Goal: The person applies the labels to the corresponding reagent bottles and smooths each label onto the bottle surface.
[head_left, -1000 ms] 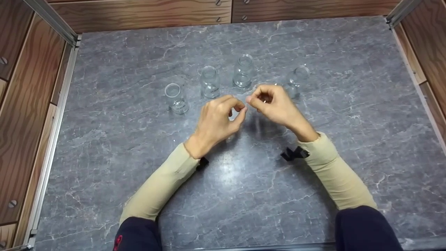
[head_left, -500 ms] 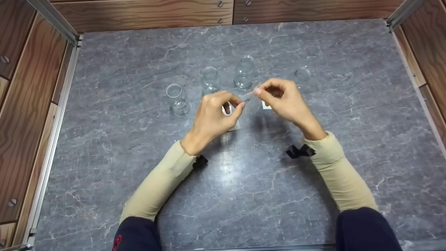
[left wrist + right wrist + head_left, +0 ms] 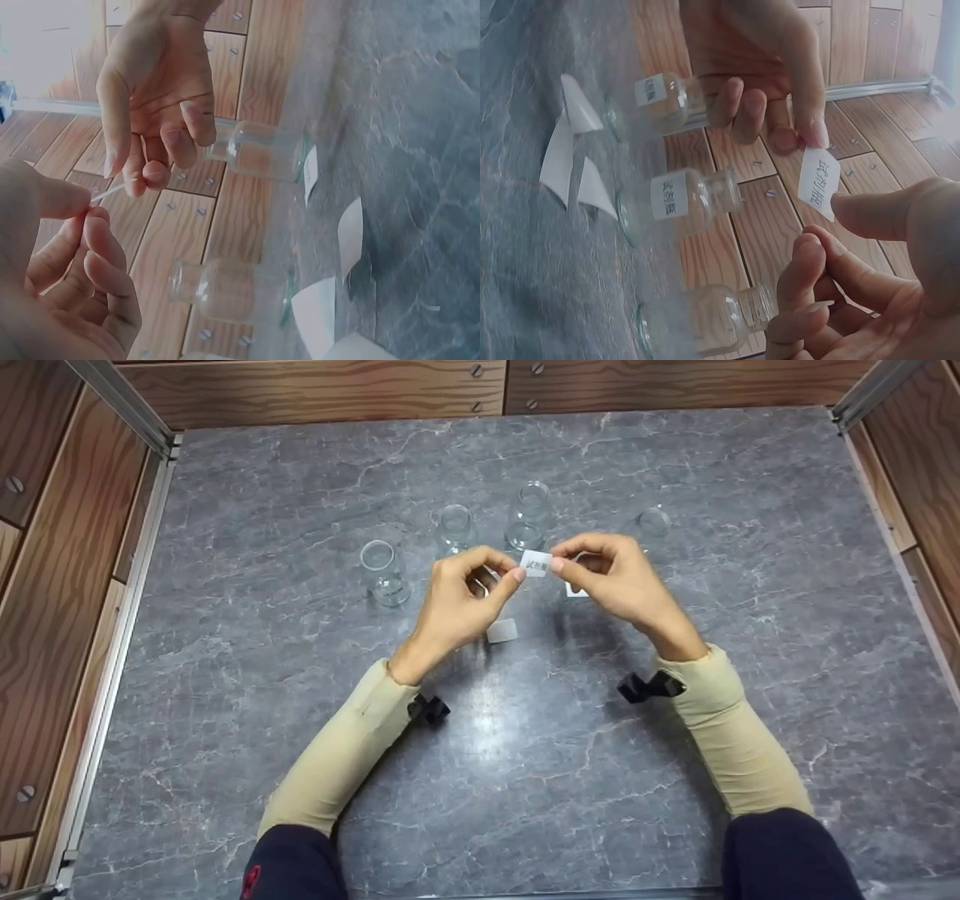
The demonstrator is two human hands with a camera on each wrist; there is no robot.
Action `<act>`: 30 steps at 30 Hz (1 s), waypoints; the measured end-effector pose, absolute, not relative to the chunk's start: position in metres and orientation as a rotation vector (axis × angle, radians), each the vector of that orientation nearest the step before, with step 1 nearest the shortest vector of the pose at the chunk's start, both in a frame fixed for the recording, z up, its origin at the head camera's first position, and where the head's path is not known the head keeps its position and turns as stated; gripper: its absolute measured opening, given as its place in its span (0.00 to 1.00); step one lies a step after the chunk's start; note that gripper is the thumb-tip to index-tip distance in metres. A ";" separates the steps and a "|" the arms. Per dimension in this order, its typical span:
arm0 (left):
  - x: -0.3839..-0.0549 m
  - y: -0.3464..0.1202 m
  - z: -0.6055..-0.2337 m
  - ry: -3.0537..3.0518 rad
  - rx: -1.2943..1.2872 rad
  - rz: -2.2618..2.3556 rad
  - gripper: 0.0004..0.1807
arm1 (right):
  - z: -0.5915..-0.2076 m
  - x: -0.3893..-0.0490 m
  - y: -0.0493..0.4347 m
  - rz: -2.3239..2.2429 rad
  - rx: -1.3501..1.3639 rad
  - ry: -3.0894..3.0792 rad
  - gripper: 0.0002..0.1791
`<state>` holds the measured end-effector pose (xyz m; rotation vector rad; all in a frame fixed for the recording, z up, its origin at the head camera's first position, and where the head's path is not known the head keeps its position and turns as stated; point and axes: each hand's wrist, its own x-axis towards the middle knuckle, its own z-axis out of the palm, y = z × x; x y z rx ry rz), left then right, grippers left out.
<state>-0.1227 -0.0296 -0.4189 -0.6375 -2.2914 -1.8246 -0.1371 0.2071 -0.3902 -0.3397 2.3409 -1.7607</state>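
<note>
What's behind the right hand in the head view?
A glass bottle, its mouth showing, and a bit of white paper. The right hand covers the rest, so that can't be seen.

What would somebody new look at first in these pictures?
Probably the small white label with dark writing, pinched between the left hand and the right hand, near the middle of the head view. Next, maybe the clear glass bottles standing beside and beyond the hands on the grey marbled table.
</note>
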 end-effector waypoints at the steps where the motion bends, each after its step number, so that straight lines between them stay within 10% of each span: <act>1: -0.123 -0.029 -0.419 -2.286 -0.627 -1.852 0.06 | -0.390 -0.137 0.207 -1.771 -0.336 2.326 0.12; 30: -0.131 -0.025 -0.428 -2.461 -0.562 -1.625 0.14 | -0.403 -0.146 0.210 -1.762 -0.512 2.545 0.04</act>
